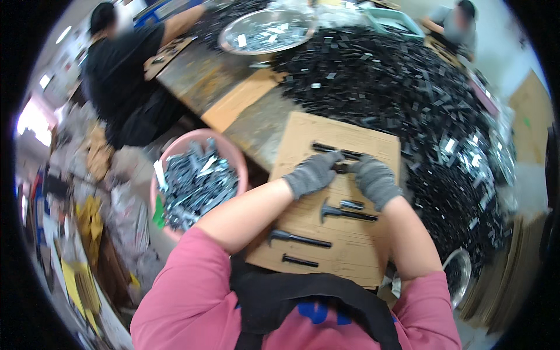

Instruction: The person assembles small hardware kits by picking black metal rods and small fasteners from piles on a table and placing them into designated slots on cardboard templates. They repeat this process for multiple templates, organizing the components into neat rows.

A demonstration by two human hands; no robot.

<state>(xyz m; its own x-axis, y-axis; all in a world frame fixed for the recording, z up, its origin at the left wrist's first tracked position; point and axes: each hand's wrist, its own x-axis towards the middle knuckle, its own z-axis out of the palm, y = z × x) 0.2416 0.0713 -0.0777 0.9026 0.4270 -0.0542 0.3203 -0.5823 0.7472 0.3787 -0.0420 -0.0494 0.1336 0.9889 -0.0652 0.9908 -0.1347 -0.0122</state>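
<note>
Currently, left hand (pixel 312 174) and right hand (pixel 376 179), both in grey knit gloves, meet above a cardboard sheet (pixel 326 129), fingers drawn in narrow. Black bar (pixel 324 147) lies at the fingertips, its left end poking out beyond the left hand; small dark piece (pixel 340 168) sits in the gap between the hands. Whether either hand grips firmly: cannot tell, fingers and parts overlap.

Handling (judged by look only): bar probably stiff, fairly light, smooth enough to slip in knit gloves; not likely fragile. Best hold: pinch near both ends, leaving the middle free.

Surroundings: just below the right hand, a short silvery piece (pixel 352 205) and a T-shaped black part (pixel 356 215); nearer the body, another T-shaped part (pixel 303 238) and a short black bar (pixel 300 260). These crowd the space under the wrists. Beyond the hands and to their right, a heap of black parts (pixel 373 81) covers much of the table (pixel 201 79) and hems in that side. Left of the left hand, a pink basin (pixel 241 166) holds grey parts.
</note>
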